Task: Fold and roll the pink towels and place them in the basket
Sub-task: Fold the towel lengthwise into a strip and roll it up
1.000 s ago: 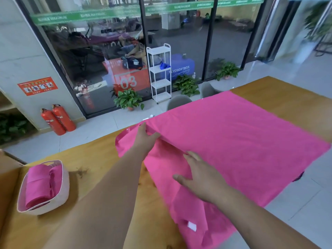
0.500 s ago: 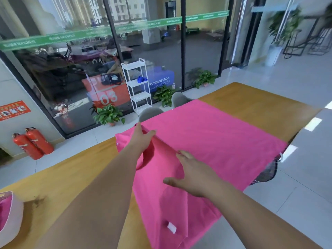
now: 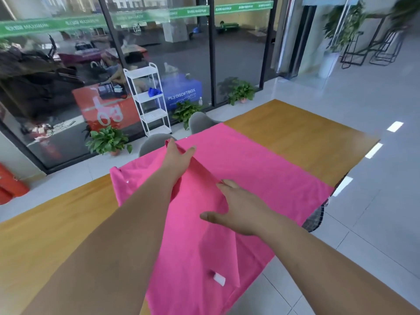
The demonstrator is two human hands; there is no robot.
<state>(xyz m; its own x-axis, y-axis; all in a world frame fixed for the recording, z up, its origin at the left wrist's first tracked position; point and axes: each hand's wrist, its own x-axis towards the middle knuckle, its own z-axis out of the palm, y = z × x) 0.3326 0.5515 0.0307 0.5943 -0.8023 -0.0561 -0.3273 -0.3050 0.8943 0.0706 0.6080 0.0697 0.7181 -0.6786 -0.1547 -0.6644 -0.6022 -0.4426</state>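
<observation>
1. Location: one pink towel [image 3: 261,178] lies spread across the wooden desk [image 3: 295,137]. Its near right portion hangs over the desk edge, with a white label [image 3: 219,279] showing at that overhang. The basket is not in view.
2. Left hand [image 3: 179,160]: reaching to the far side, its grip is closed on a raised ridge of the cloth, taken between thumb and fingers.
3. Right hand [image 3: 238,210]: laid nearer on the same ridge, fingers extended and thumb spread. It presses rather than clenches, so its grip is released.
4. Handling, as judged: the material is light, limp and thin. It creases where lifted and will not hold a line unaided. The overhang may drag it toward the floor.
5. Recommended hold: corners or a hemmed edge, both hands well apart, so the fold falls straight. A flat palm should pin the layer beneath.
6. Progress, as judged: folding stage only; rolling not yet begun.
</observation>
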